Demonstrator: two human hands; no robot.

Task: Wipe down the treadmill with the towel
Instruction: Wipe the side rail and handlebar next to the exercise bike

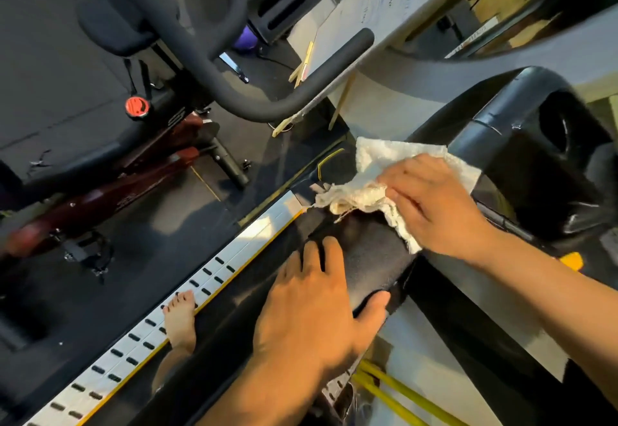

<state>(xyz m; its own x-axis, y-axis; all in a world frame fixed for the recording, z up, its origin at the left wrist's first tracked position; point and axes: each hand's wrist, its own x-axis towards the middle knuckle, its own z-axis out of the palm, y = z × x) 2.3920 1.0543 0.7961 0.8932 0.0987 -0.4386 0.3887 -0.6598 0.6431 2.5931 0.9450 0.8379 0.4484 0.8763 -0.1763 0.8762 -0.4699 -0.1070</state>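
A white towel [378, 174] lies bunched on the treadmill's black padded handrail [371, 251], near where it meets the glossy black console upright [521, 164]. My right hand [438, 204] presses down on the towel, fingers curled over its crumpled edge. My left hand [317, 312] grips the same handrail lower down, fingers over the far side and thumb wrapped round the near side. The silver slotted side rail [174, 322] of the treadmill runs diagonally below, edged in yellow.
A bare foot [180, 318] stands on the side rail. A dark red exercise bike [110, 188] with black curved handlebars [234, 67] and a red knob [136, 106] stands to the left. A whiteboard [378, 0] leans behind. Yellow bands [394, 389] lie at the bottom.
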